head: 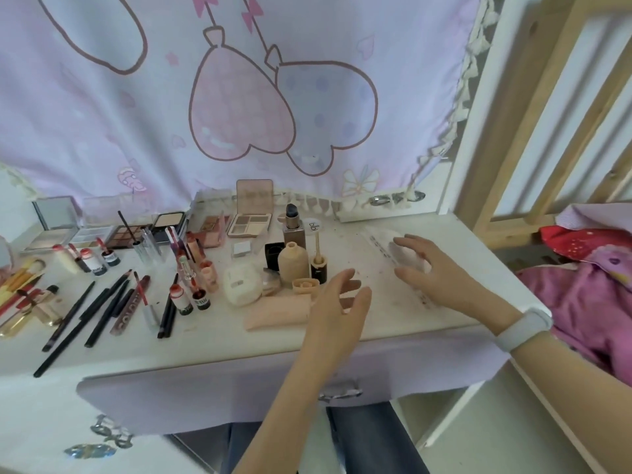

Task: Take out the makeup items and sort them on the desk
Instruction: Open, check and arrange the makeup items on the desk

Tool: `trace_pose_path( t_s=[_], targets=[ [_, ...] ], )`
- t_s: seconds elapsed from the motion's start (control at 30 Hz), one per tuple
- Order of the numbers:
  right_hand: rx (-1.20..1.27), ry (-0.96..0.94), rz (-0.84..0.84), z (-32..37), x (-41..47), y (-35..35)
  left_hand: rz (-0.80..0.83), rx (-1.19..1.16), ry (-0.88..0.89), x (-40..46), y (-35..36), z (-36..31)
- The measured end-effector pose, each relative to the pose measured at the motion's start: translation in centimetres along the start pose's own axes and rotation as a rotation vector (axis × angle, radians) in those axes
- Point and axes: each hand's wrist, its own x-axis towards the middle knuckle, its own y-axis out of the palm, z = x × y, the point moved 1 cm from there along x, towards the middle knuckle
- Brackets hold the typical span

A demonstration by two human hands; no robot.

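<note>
White table (pixel 393 323) crowded with makeup
Left hand (pixel 337 307) hovers, fingers spread; right hand (pixel 434 271) rests fingers apart on clear pouch (pixel 386 242).

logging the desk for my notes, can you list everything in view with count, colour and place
open palettes: several, pink and brown, desk rear
black pencils: several, desk front left
lip tubes: several, red, desk centre-left
foundation bottles: two, beige and brown, desk centre
beige tube: one, lying by the bottles
white puff case: one, desk centre
clear pouch: one, desk right
curtain: one, lilac, behind the desk
wristband: one, white, right wrist
left hand: open
right hand: open, over the pouch
</note>
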Motion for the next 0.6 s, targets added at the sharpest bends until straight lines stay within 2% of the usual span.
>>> trace_pose_path(
  t_s=[0.1, 0.23, 0.37, 0.47, 0.6],
  targets=[
    [-0.051, -0.069, 0.079, 0.0, -1.3, -0.3, 0.022, -0.303, -0.103, 1.6, 1.7, 0.0],
    [-0.213, -0.104, 0.176, -0.4, -1.6, -0.8, -0.014, -0.500, -0.065, 3.6, 3.0, 0.7],
    [-0.315, -0.101, 0.175, -0.1, -0.9, -1.7, -0.114, -0.495, -0.088, 4.7, 4.1, 1.7],
    [-0.493, -0.178, 0.217, 0.7, -0.3, -1.8, -0.190, -0.346, -0.069, 5.2, 4.6, 2.1],
    [-0.734, -0.276, 0.280, 0.2, 0.4, -1.7, -0.212, -0.236, -0.022, 5.2, 5.0, 2.3]
  ],
)
